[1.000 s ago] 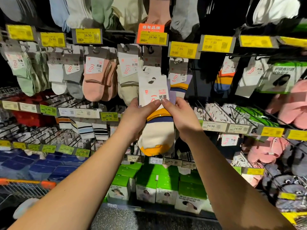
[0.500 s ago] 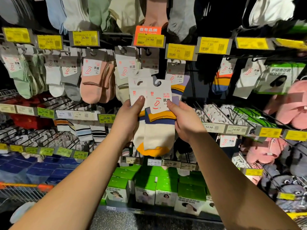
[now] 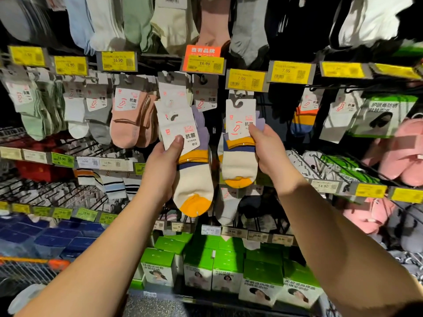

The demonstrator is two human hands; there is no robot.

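Pink socks (image 3: 128,124) hang left of the left hand (image 3: 161,170); green boxes (image 3: 160,259) stand below it; yellow price tags (image 3: 117,61) above.

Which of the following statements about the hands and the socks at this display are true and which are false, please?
1. The left hand holds the left sock pack and the right hand holds the right sock pack. True.
2. The two packs are pressed together. False: a gap separates them.
3. Both packs hold cream socks with orange toes. True.
4. The boxes on the shelf below are red. False: they are green.
5. The yellow price tag above the right sock pack reads 7.99. True.
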